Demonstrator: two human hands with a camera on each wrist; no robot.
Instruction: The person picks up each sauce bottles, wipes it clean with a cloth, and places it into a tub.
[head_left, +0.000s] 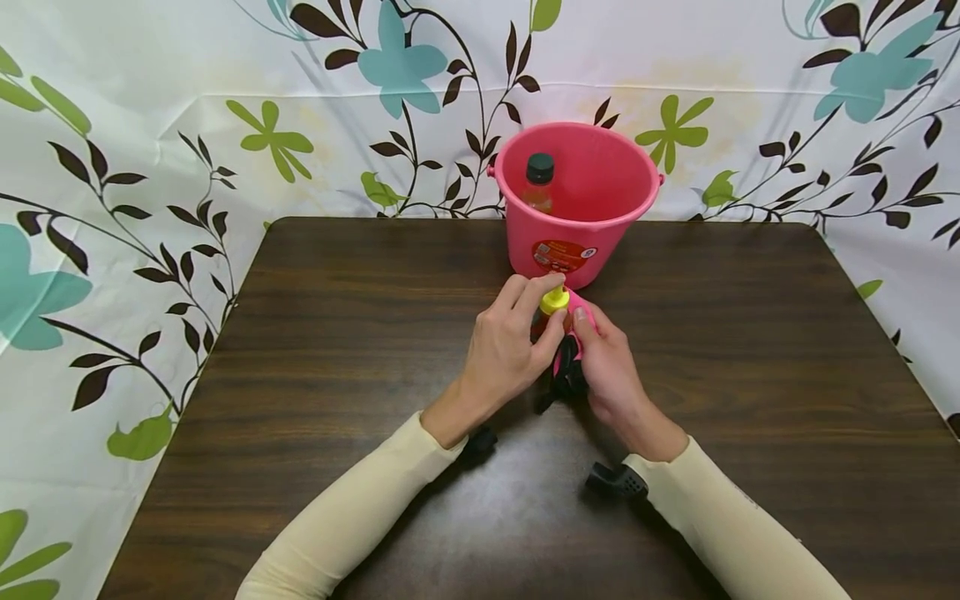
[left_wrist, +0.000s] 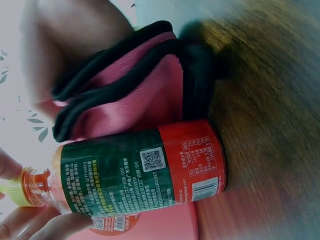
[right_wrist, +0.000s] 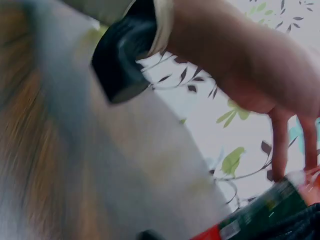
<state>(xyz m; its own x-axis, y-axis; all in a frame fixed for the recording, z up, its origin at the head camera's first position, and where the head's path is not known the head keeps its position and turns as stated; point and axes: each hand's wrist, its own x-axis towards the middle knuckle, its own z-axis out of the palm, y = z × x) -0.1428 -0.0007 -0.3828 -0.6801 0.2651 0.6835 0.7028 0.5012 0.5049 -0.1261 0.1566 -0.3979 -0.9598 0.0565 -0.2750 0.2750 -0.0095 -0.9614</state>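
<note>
The left hand (head_left: 510,337) pinches the yellow cap and neck of a bottle (left_wrist: 120,170), its fingers narrowed round the top; the right hand (head_left: 611,362) grips a pink cloth piece (left_wrist: 130,100) edged in black, just to the right of the bottle. The bottle wears a green wrap with a red band at its base, printed with a QR code, a barcode, a boxed table and Chinese small print, mostly too fine to read. From the left wrist, the bottle lies along the outside of the cloth; whether the two touch cannot be told. Just beyond the hands a pink bucket (head_left: 525,242) stands upright at the far edge of the table (head_left: 337,333), right of centre, with a red sticker (head_left: 562,254) bearing a code square and a white round mark, its writing illegible. Inside, at the left, a dark-capped bottle (head_left: 539,179) shows its top, the lower part hidden by the bucket wall. Wide wood surface spreads left and right of the hands to the table's slanting side edges; the near edge is cut off. A leaf-patterned sheet (head_left: 172,50) hangs behind. From the head, the left hand covers much of the yellow-capped bottle; from the right wrist, the view is blurred and the bottle cropped at the lower right.
</note>
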